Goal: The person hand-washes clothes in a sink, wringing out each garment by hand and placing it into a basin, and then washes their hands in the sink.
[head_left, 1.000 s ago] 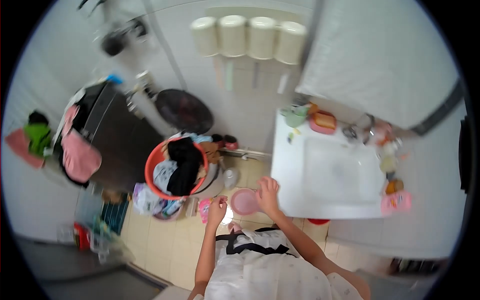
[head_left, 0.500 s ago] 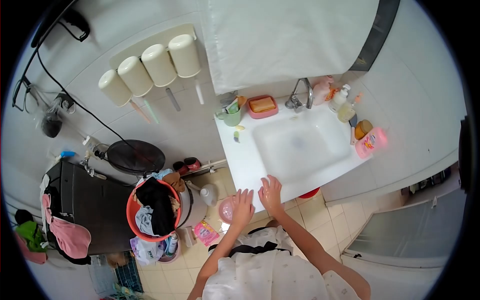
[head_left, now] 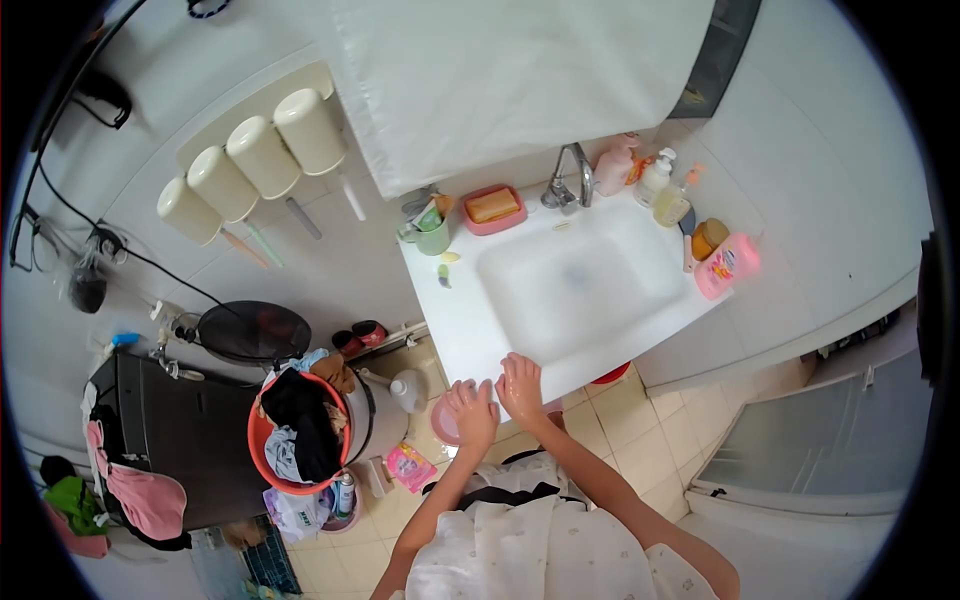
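Note:
Close together at the front edge of the white sink counter [head_left: 440, 325] are my two hands. My left hand [head_left: 474, 416] has its fingers stretched out and holds nothing; it is at the counter's front left corner, above a pink basin [head_left: 444, 421] on the floor. Beside it, my right hand [head_left: 520, 390] reaches over the counter edge, fingers extended, also with nothing in it. The skin looks wet. Whether the palms touch the counter I cannot tell. Beyond them lies the white sink basin [head_left: 510, 312], with a chrome faucet [head_left: 566, 185] at its back.
An orange soap bar [head_left: 493, 206] sits in a pink dish. A green cup [head_left: 431, 238] stands left of it. Along the right are a pump bottle [head_left: 655, 178] and a pink bottle [head_left: 727, 266]. Clothes fill a red tub [head_left: 256, 450] at left. Several cream cups [head_left: 310, 131] hang on the wall.
The view has shifted, so the sink and wall items appear further left. Both hands have stayed near the counter's front edge and look slightly closer together.

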A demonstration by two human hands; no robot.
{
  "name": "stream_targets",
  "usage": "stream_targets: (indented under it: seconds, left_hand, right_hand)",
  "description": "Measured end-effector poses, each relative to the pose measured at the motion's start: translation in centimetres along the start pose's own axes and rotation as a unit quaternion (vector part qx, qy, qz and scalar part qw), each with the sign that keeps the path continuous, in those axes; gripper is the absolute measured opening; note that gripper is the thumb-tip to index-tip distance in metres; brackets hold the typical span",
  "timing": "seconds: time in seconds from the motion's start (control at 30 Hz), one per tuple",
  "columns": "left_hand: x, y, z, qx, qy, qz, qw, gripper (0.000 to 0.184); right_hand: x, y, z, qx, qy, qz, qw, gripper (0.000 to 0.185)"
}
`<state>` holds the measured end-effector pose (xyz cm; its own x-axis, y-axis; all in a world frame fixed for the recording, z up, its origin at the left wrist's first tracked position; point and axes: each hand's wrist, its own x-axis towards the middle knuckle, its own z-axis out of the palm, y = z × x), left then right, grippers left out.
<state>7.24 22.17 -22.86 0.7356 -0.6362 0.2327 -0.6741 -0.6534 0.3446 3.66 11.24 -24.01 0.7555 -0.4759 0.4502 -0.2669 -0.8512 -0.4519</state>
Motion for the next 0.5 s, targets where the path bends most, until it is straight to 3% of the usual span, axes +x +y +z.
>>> stream_targets:
  seconds: [0.23, 0.3, 0.37, 0.5]
  left_hand:
    - [1.8, 1.2, 1.3, -0.058, 0.019, 0.048, 0.997, 0.033]
    - [2.5, 1.6, 1.4, -0.137, 0.017, 0.051, 0.989, 0.027]
    - [3.0, 2.4, 1.4, -0.140, 0.014, 0.059, 0.988, 0.026]
    - [4.6, 4.7, 2.7, -0.207, 0.016, 0.106, 0.972, 0.028]
  right_hand:
    - [0.2, 0.5, -0.6, 0.042, -0.018, 0.021, 0.999, 0.026]
    - [0.3, 1.2, -0.8, 0.060, -0.023, 0.025, 0.998, 0.024]
    - [0.8, 2.9, -1.1, 0.142, -0.033, 0.051, 0.988, 0.022]
    - [1.7, 8.3, -3.6, 0.094, -0.003, 0.067, 0.993, 0.021]
